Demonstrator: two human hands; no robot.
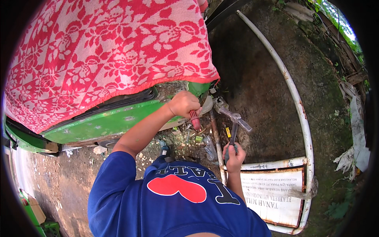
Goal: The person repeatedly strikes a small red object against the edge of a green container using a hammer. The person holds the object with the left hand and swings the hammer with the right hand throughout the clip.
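Note:
My left hand [184, 104] is closed round a red-handled screwdriver [195, 120]. Its ridged handle sticks out below the fist, and the shaft is hidden. This fist is at the corner of a green vehicle [102, 122], whose paint is scraped and worn near it. Whether the tool's tip touches the body I cannot tell. Lower and to the right, my right hand [235, 156] grips a hammer [233, 130] by the lower part of its dark handle. The grey metal head is up, apart from the screwdriver and the vehicle.
A red and pink flowered blanket [118, 55] drapes over the vehicle. To the right lies a rusty white pipe frame [294, 91] with a white sign board [272, 193]. Litter and a clear plastic bag [210, 148] lie on the ground. Green crates [49, 228] stand at lower left.

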